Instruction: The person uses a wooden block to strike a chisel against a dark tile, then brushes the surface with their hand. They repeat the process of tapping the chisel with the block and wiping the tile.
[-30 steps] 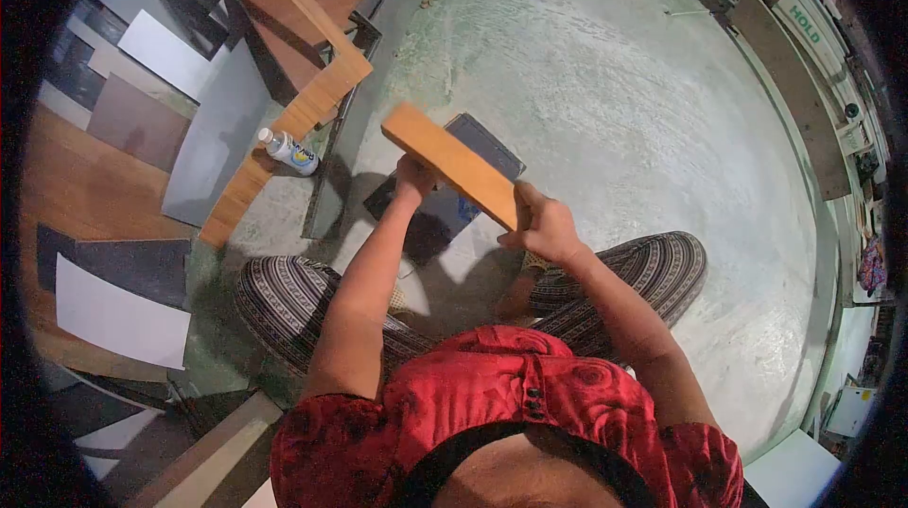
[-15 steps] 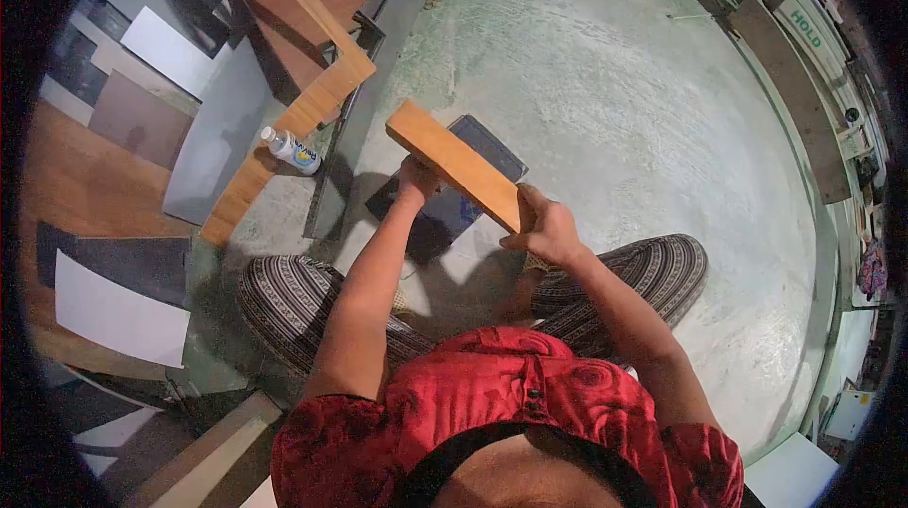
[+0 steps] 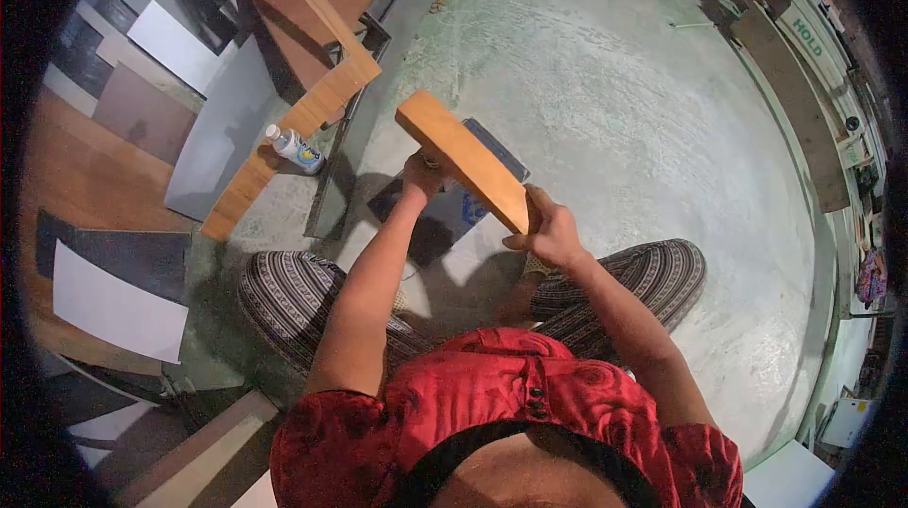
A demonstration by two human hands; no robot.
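A long orange-brown wooden block (image 3: 462,158) is held up between my hands, slanting from upper left to lower right. My right hand (image 3: 550,229) grips its lower right end, thumb underneath and fingers behind the edge. My left hand (image 3: 423,179) is closed at the lower left side of the block, near its upper end; its fingers are partly hidden by the wood. Below the block, a dark flat box-like object (image 3: 430,224) with blue markings lies on the floor between my legs, partly covered from view.
A plastic bottle (image 3: 295,149) stands at the left beside a wooden strip (image 3: 236,201). Boards and panels (image 3: 142,115) lean and lie further left. A long brown board (image 3: 790,101) lies along the right side. My patterned trouser legs flank the floor object.
The wooden block has tilted a little more steeply, its upper end shifting slightly right and up. My left hand has moved slightly right with it. The view has shifted a little.
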